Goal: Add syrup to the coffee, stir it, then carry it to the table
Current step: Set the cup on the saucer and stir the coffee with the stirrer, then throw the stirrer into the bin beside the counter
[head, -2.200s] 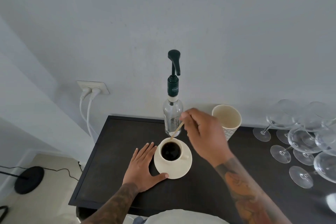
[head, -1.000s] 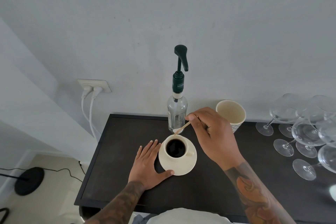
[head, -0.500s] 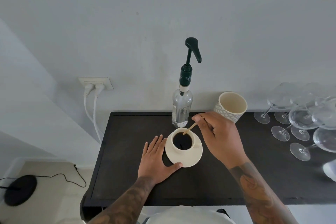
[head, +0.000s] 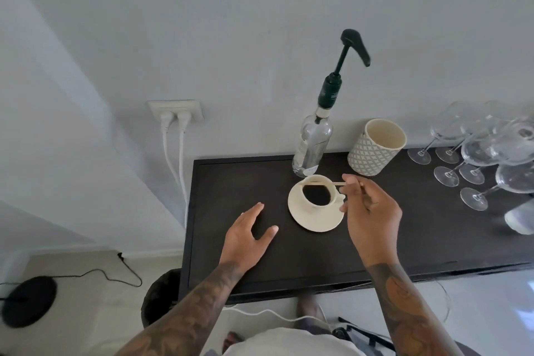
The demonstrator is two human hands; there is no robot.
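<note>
A cream cup of black coffee (head: 317, 193) stands on a cream saucer (head: 315, 220) on the dark tabletop (head: 404, 228). My right hand (head: 371, 211) pinches a thin wooden stirrer (head: 332, 183) that lies level across the cup's far rim, out of the coffee. My left hand (head: 248, 237) hovers open to the left of the saucer, not touching it. Behind the cup stands the clear syrup bottle (head: 313, 143) with a dark green pump.
A patterned cream tumbler (head: 375, 147) stands right of the bottle. Several stemmed glasses (head: 485, 159) crowd the table's right end. A wall socket (head: 176, 111) with two white cables sits to the left. A black lamp base (head: 27, 299) rests on the floor.
My left hand has let go of the saucer and drawn back to the left. The stirrer has come up out of the coffee and now lies across the rim. The view has tilted down.
</note>
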